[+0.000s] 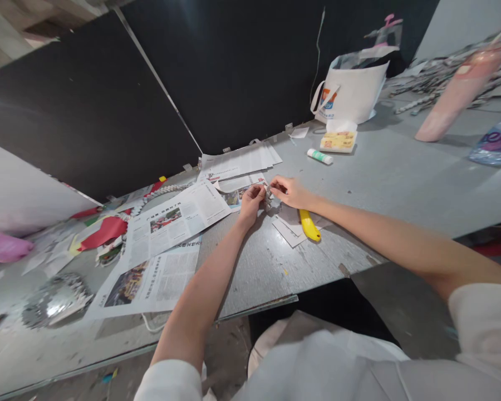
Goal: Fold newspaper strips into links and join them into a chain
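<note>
My left hand [251,201] and my right hand [287,191] meet over the grey table [401,172], both pinching a small folded piece of newspaper [271,201] between their fingertips. Under my right wrist lies a yellow utility knife [308,224] on small cut paper pieces [289,229]. Open newspaper sheets [171,223] lie to the left of my left hand, and a stack of folded newspaper [240,161] rests behind both hands.
A glue stick [319,156], a yellow tissue pack [338,141] and a white tote bag [350,92] stand at the back right. A pink roll [459,92] and a plastic bottle [496,142] are far right. Red paper scraps [104,231] and a woven paper strip [158,193] lie left.
</note>
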{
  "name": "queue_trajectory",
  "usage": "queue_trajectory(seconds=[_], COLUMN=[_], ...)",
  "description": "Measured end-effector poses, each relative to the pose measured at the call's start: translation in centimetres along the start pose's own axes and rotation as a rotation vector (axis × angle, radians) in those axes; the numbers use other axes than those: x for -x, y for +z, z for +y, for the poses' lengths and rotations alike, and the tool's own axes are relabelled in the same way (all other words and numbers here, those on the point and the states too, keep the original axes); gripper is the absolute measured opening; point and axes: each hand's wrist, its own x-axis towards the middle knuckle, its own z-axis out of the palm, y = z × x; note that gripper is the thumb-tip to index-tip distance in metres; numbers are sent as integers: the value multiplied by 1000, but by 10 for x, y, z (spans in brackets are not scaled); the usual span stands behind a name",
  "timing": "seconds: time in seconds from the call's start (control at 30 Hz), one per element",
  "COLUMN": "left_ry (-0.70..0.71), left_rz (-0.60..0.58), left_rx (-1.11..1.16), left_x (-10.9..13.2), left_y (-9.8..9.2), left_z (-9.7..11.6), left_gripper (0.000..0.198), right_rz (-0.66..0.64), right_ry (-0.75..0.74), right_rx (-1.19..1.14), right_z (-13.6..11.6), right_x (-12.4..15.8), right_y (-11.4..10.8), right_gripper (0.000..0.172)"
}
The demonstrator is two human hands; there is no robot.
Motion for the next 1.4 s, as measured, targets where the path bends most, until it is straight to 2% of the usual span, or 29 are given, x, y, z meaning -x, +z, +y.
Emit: queue_trajectory(seconds=[0.43, 0.7, 0.93, 1.4], left_ry=[-26, -20, -9, -6], left_rz=[20, 17, 25, 19], left_rx=[-7, -21, -34, -43], left_x=[2, 2, 0, 6], left_y=[3, 3, 3, 7], left_z=[5, 4, 2, 7], left_gripper=[47, 45, 43, 42], right_rz=[44, 50, -26, 9], right_ry=[43, 48, 23, 47], right_rx=[7, 12, -5, 68], right_z=[-2, -2, -6, 2], right_x=[0, 1, 2, -1], right_y=[1, 0, -1, 2], right_gripper=[41, 40, 35, 27])
